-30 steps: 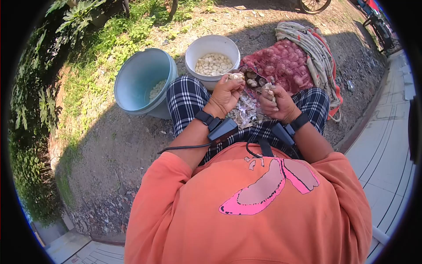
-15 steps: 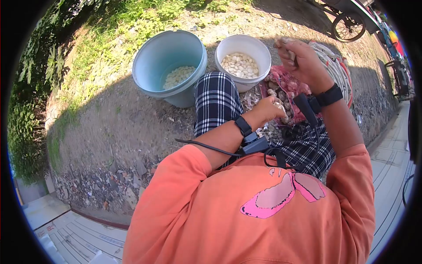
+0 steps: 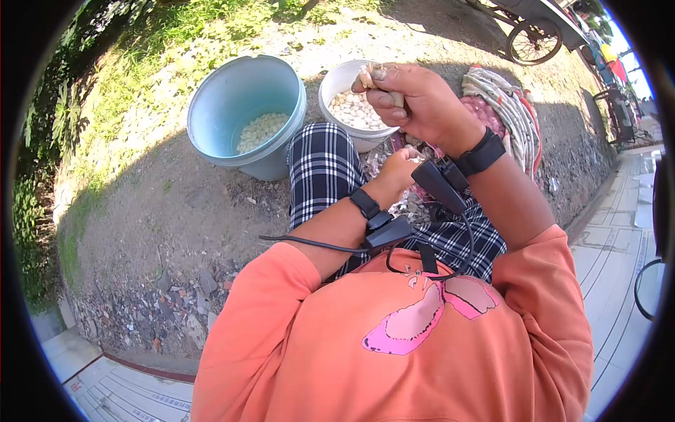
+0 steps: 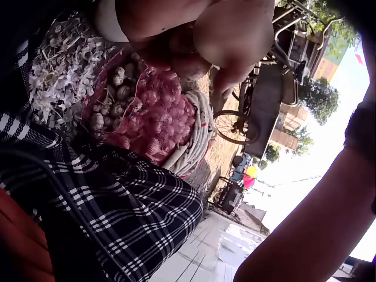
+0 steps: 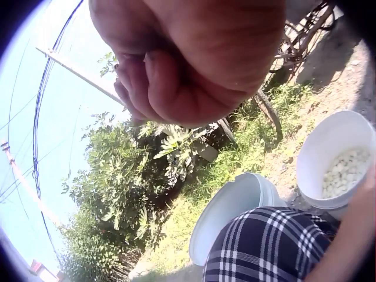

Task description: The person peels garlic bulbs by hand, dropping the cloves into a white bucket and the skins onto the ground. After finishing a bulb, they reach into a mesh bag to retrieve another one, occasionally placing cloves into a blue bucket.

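My right hand (image 3: pixel 422 102), raised in front of the white bucket (image 3: pixel 364 142), has curled fingers that pinch a papery piece of garlic (image 3: pixel 367 74). Lower down, above my lap, my left hand (image 3: pixel 396 174) holds a pale piece of garlic (image 3: pixel 416 156) at its fingertips, partly hidden behind the right wrist. Peeled cloves (image 3: pixel 355 110) lie inside the white bucket. In the left wrist view, whole garlic bulbs (image 4: pixel 119 76) show at the mouth of a red mesh bag (image 4: pixel 157 114), next to a heap of papery skins (image 4: pixel 61 73).
A larger blue bucket (image 3: pixel 218 141) with more peeled cloves (image 3: pixel 261 132) stands to the left, beside my plaid-covered knee (image 3: pixel 325 158). Behind the mesh bag lies a coiled pale hose (image 3: pixel 492 91). A wheeled cart (image 3: pixel 534 42) stands farther back.
My right hand has risen from beside the left hand, then swung left toward the white bucket. My left hand has stayed low. The head view has shifted.
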Available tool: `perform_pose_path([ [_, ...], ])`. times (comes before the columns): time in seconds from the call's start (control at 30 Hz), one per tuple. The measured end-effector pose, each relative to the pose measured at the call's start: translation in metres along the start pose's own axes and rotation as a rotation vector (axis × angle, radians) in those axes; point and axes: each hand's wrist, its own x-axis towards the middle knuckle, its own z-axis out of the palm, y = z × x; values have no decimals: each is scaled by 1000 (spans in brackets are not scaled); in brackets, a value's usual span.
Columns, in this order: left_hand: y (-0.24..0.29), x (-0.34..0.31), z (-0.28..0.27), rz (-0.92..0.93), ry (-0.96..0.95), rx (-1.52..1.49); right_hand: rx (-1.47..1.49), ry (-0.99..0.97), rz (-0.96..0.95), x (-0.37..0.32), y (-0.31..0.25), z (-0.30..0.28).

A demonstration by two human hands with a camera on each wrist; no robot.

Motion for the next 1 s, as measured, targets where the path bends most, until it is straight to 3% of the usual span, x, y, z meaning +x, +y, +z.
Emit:
perform_pose_path([
  [0.1,19,-3,0,-107,76,-98,-50,169,-44,-40,3,-15],
  [0.23,47,-18,10,3,109,-124,-55,365,-123,-87,20,-43],
  [0.37,53,-32,16,173,-189,29,-186,548,-62,-115,40,-55],
  [0.57,33,-31,18,219,-87,320,-108,522,-31,-118,79,-72],
  [0.63,32,-30,18,266,-63,240,-5,498,-30,-116,89,-78],
  [0.7,33,-25,14,564,-9,671,-17,501,-35,-114,96,-87],
  [0.77,32,-25,12,560,43,709,-595,699,-124,-112,106,-95],
  [1.0,27,-24,8,501,147,987,-750,771,-133,-122,117,-84],
])
